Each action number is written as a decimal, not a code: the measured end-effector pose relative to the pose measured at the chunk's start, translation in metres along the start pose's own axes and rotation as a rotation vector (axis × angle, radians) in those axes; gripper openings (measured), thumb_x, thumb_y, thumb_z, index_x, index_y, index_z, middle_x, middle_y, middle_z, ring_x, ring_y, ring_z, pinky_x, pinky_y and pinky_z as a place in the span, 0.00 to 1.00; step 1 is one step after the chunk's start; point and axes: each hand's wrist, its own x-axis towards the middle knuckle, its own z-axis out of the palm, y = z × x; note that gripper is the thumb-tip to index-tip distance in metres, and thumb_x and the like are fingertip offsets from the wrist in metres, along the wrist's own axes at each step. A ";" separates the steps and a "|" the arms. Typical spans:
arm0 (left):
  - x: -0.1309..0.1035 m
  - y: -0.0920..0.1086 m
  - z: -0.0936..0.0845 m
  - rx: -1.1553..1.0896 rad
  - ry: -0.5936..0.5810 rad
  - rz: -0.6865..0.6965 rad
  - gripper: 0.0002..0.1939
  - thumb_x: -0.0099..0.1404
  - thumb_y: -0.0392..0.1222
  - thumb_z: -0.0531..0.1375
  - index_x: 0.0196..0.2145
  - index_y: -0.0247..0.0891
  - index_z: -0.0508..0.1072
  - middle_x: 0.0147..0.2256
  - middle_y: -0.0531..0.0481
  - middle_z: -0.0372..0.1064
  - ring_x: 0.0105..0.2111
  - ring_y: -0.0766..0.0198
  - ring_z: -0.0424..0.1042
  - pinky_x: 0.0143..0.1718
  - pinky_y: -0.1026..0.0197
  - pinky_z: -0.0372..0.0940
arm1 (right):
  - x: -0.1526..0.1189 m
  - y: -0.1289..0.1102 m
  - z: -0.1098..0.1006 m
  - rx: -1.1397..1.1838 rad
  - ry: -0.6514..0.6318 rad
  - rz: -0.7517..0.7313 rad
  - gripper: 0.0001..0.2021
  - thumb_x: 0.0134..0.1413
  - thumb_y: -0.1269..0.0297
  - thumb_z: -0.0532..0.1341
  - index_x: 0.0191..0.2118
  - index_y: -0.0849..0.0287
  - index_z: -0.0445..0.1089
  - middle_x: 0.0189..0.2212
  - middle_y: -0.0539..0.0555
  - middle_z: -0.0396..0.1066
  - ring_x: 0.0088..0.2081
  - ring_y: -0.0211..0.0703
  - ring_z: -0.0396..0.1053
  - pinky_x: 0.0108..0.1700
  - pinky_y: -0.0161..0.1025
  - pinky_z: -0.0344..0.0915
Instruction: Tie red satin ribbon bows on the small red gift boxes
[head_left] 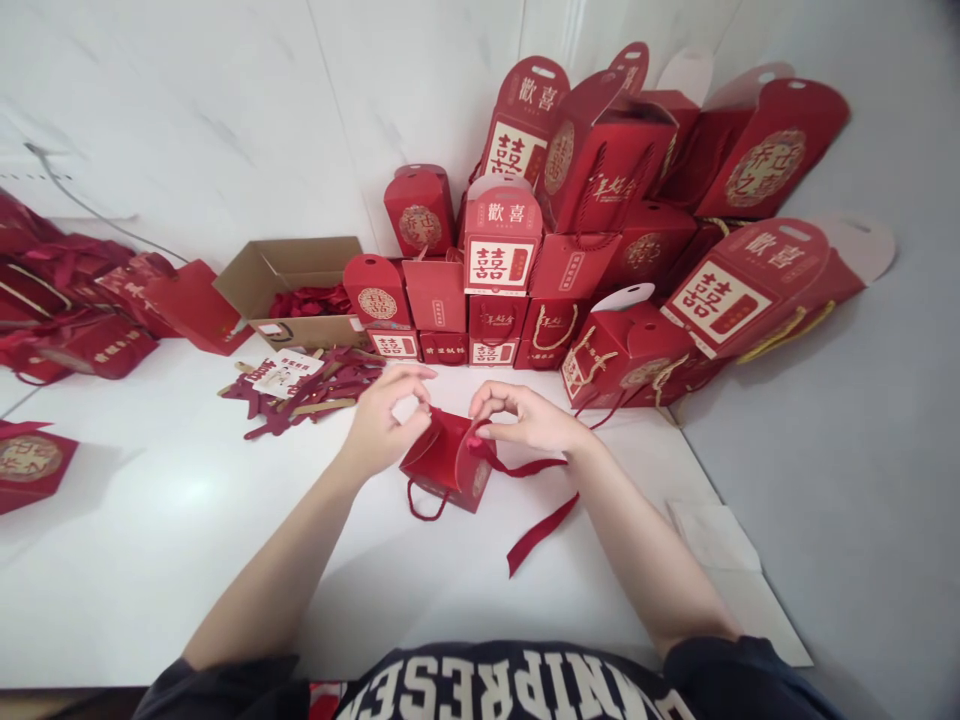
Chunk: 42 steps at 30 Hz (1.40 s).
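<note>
A small red gift box (444, 492) stands on the table in front of me, its top unclosed and its inside showing. One dark red cord handle hangs at its near side. My left hand (390, 418) is at the box's left flap, thumb and index finger pinched together at its edge. At the right flap, my right hand (521, 418) pinches a dark red ribbon (536, 468) between thumb and fingers. The ribbon trails right, passes under my right wrist, and its loose end lies on the table. Whether the ribbon goes through the flap's hole is hard to see.
Stacked red gift boxes (502, 250) line the wall behind and to the right. A cardboard carton (315, 332) with red material stands back left, before it a pile of dark red ribbons (330, 385). More red boxes (112, 340) sit at far left on the white table (187, 560).
</note>
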 end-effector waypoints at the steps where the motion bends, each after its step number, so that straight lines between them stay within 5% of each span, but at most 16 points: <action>1: 0.001 -0.002 -0.004 0.006 0.057 -0.044 0.05 0.60 0.34 0.54 0.28 0.37 0.67 0.45 0.46 0.69 0.48 0.57 0.68 0.49 0.53 0.63 | -0.002 -0.002 -0.005 -0.035 -0.021 0.007 0.10 0.52 0.62 0.65 0.38 0.59 0.67 0.33 0.51 0.72 0.37 0.40 0.70 0.46 0.40 0.63; 4: 0.002 -0.007 -0.013 -0.019 0.138 -0.102 0.05 0.62 0.36 0.55 0.29 0.37 0.69 0.44 0.47 0.70 0.47 0.58 0.69 0.44 0.57 0.66 | -0.004 -0.005 -0.010 -0.049 -0.111 0.048 0.11 0.53 0.58 0.64 0.33 0.61 0.70 0.34 0.54 0.73 0.38 0.41 0.70 0.46 0.40 0.64; 9: 0.001 0.002 -0.014 -0.059 0.032 -0.026 0.06 0.64 0.39 0.56 0.32 0.38 0.71 0.44 0.47 0.70 0.46 0.60 0.69 0.49 0.57 0.64 | 0.004 -0.004 0.010 0.140 0.060 0.120 0.15 0.54 0.52 0.62 0.39 0.59 0.66 0.31 0.51 0.74 0.29 0.35 0.69 0.34 0.34 0.66; 12: -0.001 0.011 -0.013 -0.043 -0.016 -0.012 0.06 0.65 0.40 0.56 0.32 0.38 0.72 0.43 0.46 0.70 0.45 0.61 0.70 0.49 0.56 0.63 | 0.005 -0.008 0.021 0.163 0.052 0.167 0.18 0.56 0.49 0.59 0.44 0.57 0.64 0.26 0.48 0.72 0.21 0.32 0.64 0.25 0.31 0.61; 19: -0.005 0.022 -0.018 -0.041 0.064 0.002 0.06 0.65 0.40 0.56 0.33 0.38 0.72 0.42 0.47 0.71 0.45 0.60 0.70 0.48 0.57 0.65 | 0.000 -0.025 0.021 0.163 -0.065 0.096 0.16 0.64 0.51 0.51 0.44 0.59 0.65 0.37 0.56 0.75 0.39 0.40 0.70 0.42 0.36 0.65; 23: -0.007 0.021 -0.022 -0.095 0.053 -0.092 0.08 0.66 0.43 0.56 0.42 0.40 0.68 0.47 0.45 0.68 0.48 0.58 0.69 0.47 0.56 0.66 | -0.004 -0.029 0.014 -0.142 0.197 0.070 0.16 0.61 0.50 0.53 0.39 0.58 0.66 0.38 0.53 0.71 0.37 0.39 0.67 0.42 0.36 0.62; 26: -0.007 0.022 -0.022 -0.046 -0.137 -0.017 0.21 0.62 0.48 0.59 0.52 0.43 0.63 0.54 0.43 0.63 0.55 0.54 0.64 0.54 0.51 0.62 | -0.014 -0.034 0.007 -0.422 0.286 0.109 0.16 0.59 0.49 0.55 0.32 0.58 0.67 0.30 0.51 0.70 0.32 0.39 0.64 0.37 0.36 0.59; 29: -0.007 0.024 -0.014 0.062 -0.443 0.123 0.34 0.53 0.55 0.66 0.55 0.46 0.63 0.61 0.42 0.56 0.62 0.46 0.54 0.62 0.41 0.49 | -0.022 -0.036 0.005 -0.621 0.129 0.252 0.19 0.53 0.46 0.60 0.28 0.58 0.69 0.25 0.52 0.70 0.29 0.41 0.64 0.33 0.36 0.56; 32: -0.009 0.019 0.000 0.122 -0.573 0.153 0.38 0.50 0.58 0.67 0.56 0.48 0.62 0.63 0.42 0.52 0.64 0.45 0.49 0.64 0.34 0.34 | -0.022 -0.034 0.008 -0.710 0.035 0.319 0.15 0.47 0.49 0.64 0.26 0.57 0.70 0.25 0.52 0.71 0.30 0.42 0.65 0.33 0.37 0.55; 35: -0.011 0.008 0.010 0.172 -0.531 0.081 0.37 0.53 0.59 0.65 0.57 0.46 0.61 0.63 0.40 0.53 0.64 0.44 0.48 0.64 0.33 0.35 | -0.022 -0.040 0.006 -0.621 -0.064 0.202 0.10 0.50 0.57 0.63 0.26 0.57 0.67 0.26 0.50 0.70 0.29 0.40 0.64 0.35 0.37 0.58; 38: -0.010 0.003 0.011 0.188 -0.477 0.029 0.38 0.54 0.58 0.64 0.59 0.43 0.60 0.61 0.37 0.56 0.63 0.44 0.52 0.63 0.35 0.43 | -0.036 -0.056 -0.006 -0.274 -0.116 -0.002 0.13 0.51 0.55 0.61 0.25 0.57 0.62 0.34 0.53 0.72 0.36 0.43 0.68 0.42 0.41 0.62; 42: -0.008 0.018 0.002 0.090 -0.338 0.021 0.36 0.57 0.54 0.64 0.60 0.43 0.60 0.61 0.39 0.57 0.61 0.46 0.57 0.61 0.43 0.53 | -0.059 -0.074 -0.016 0.058 0.108 -0.044 0.22 0.48 0.47 0.63 0.20 0.55 0.53 0.36 0.59 0.74 0.39 0.53 0.71 0.41 0.49 0.67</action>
